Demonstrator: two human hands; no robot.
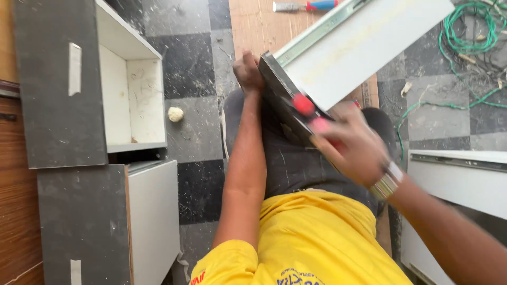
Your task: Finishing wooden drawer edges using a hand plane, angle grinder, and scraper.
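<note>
- The white drawer box [364, 47] with its dark grey front panel [282, 100] lies tilted across the person's lap, the front nearest the body and the white side running off to the upper right, a metal slide rail [322, 26] along its far edge.
- Left hand [247, 71]: the bare arm reaches straight out from the yellow shirt [311, 243], and the fingers curl over the far edge of the grey front, gripping it.
- Right hand [353, 142]: blurred, wrist bent inward with a metal watch [388, 182], closed around a red-handled tool [311, 116] pressed against the front panel; which kind of tool cannot be told.
- Floor [185, 68]: grey and black checked tiles, dusty and scuffed, with a sheet of brown board [253, 26] under the drawer.
- At left, two more drawers [100, 84] lie with grey fronts, each carrying a small pale rectangular strip [75, 68].
- At right, another white panel [459, 179] with a rail.
- A tangle of green wire [467, 37] lies at the upper right.
- A red-and-blue-handled screwdriver [309, 6] lies on the board at the top.
- A small pale ball [175, 114] lies on the tiles.
</note>
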